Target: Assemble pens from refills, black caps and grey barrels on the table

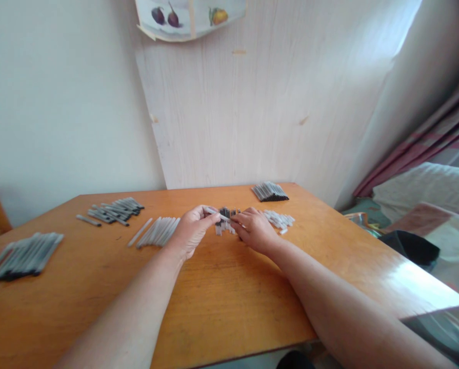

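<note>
- Now the left hand [193, 230] is pinching a slim pale pen tube [224, 218] between thumb and fingers, above the tabletop [229, 307], nearer its far edge than its near edge.
- The right hand [256, 229] is bringing its bunched fingers to the tube's right end; whether they are pinching it, I cannot tell.
- Behind and below the tube, a row of short dark and clear pieces [225, 226] is lying between the two hands, partly hidden.
- Just left of the left hand, a fan of pale tubes [158, 231] is lying on the tabletop, one tube resting slightly apart at its left side.
- Just beyond the right hand, a pile of small clear pieces [281, 220] is spreading toward the right edge.
- By the far right corner, a neat stack of dark-ended pens [270, 191] is sitting close to the far edge.
- Toward the far left corner, a looser heap of pens [117, 210] is lying, one pen sticking out leftward.
- Nearer the left edge, another batch of pens [25, 256] is lying side by side, dark ends facing the near edge.
</note>
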`<state>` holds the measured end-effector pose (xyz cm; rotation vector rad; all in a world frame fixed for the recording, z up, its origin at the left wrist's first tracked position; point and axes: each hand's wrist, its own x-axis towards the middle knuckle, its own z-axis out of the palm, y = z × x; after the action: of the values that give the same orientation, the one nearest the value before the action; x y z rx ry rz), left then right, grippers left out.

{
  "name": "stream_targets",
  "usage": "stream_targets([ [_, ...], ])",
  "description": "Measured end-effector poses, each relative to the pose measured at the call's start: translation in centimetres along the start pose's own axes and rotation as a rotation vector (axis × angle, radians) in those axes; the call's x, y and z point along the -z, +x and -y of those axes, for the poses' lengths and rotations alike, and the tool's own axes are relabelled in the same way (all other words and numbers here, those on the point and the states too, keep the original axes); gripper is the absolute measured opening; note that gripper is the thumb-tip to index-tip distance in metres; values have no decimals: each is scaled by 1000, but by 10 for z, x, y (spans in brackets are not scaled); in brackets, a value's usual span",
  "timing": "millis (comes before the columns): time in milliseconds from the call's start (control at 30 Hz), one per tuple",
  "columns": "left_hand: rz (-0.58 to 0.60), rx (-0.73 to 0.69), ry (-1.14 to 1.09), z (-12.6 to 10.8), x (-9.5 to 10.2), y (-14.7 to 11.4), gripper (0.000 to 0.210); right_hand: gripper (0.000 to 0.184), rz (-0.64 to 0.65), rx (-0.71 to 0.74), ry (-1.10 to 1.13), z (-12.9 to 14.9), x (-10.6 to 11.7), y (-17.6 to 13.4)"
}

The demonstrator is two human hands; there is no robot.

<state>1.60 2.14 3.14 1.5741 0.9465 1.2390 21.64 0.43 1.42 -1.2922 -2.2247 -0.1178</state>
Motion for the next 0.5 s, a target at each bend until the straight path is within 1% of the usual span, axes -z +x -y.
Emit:
stream_targets([
  [67, 11, 26, -82, 2, -1, 0, 29, 24, -22, 6, 14, 3, 0, 0],
  [167, 17, 45, -81, 5, -3, 0, 30, 25, -34, 8, 62, 5, 0, 0],
  [233, -19, 54, -102, 5, -4, 0, 31, 26, -44, -24, 99, 2, -1, 0],
  [300, -79, 70, -131, 4, -4, 1, 31, 28, -60, -99, 99, -4, -1, 1],
  [367, -140, 86, -133, 3, -2, 2, 32, 29, -69, -201, 54, -13, -2, 2],
  [433, -187, 93, -107, 4, 1, 3, 33, 31, -56, -301, -9, -21, -4, 3],
  [500, -219, 93, -68, 5, 4, 4, 35, 33, -25, -366, -61, -25, -5, 2],
])
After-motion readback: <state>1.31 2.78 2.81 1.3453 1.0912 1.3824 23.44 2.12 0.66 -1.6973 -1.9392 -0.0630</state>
